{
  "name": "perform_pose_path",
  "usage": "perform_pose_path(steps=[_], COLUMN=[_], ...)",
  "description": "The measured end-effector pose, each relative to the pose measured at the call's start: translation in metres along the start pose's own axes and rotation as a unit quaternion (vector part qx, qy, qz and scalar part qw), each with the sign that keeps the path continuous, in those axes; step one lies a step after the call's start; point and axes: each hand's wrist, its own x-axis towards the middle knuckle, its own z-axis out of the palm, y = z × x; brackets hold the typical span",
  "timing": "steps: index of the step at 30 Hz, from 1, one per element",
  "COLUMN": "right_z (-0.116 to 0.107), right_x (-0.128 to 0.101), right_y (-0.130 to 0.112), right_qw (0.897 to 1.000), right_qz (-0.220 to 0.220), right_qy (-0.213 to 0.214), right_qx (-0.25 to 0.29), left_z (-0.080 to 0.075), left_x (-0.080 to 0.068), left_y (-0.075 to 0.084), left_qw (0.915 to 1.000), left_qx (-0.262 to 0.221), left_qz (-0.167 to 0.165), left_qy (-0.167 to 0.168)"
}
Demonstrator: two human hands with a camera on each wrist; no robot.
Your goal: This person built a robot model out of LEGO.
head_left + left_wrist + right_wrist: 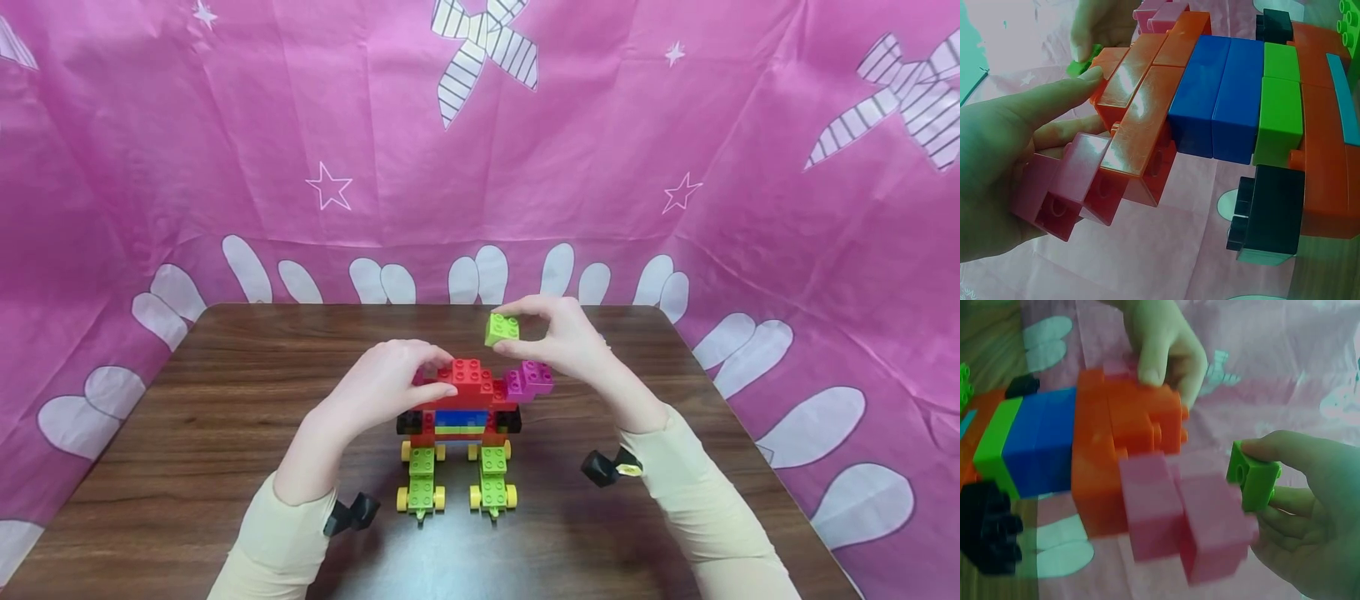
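A figure built of toy building bricks stands upright on the table, with red bricks [468, 385] on top, blue bricks [1222, 100] below and a pink-purple brick arm [529, 378] out to the right. My left hand [386, 379] grips the upper red part from the left side, thumb in front. In the left wrist view, another pink arm [1079, 178] lies close to that palm. Between thumb and fingers, my right hand [558, 337] pinches a lime-green brick [502, 329], studs up, held above and apart from the red bricks.
The figure's feet are green wheeled bases [422, 479] with yellow wheels. Black bricks [408, 422] stick out at its sides. Black wrist devices [602, 467] sit at both sleeves. A pink curtain [420, 183] surrounds the brown wooden table [225, 400].
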Motion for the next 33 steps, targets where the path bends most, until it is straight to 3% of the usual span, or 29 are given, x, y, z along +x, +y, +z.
perform_pose_path(steps=[9, 18, 33], right_z=[0.014, 0.023, 0.029], right_x=[0.000, 0.000, 0.000], right_y=[-0.015, -0.016, -0.012], right_qw=[0.998, 0.996, 0.994], right_qz=[-0.056, -0.059, -0.066], right_qy=[-0.026, -0.068, -0.080], right_qx=[-0.001, -0.016, -0.020], left_z=[-0.001, -0.002, -0.001], left_x=[0.000, 0.001, 0.000], left_y=[0.000, 0.000, 0.002], left_qw=[0.9999, 0.9999, 0.9998], left_qx=[-0.002, 0.000, 0.001], left_qz=[0.013, 0.013, 0.018], left_qy=[0.005, 0.000, 0.001])
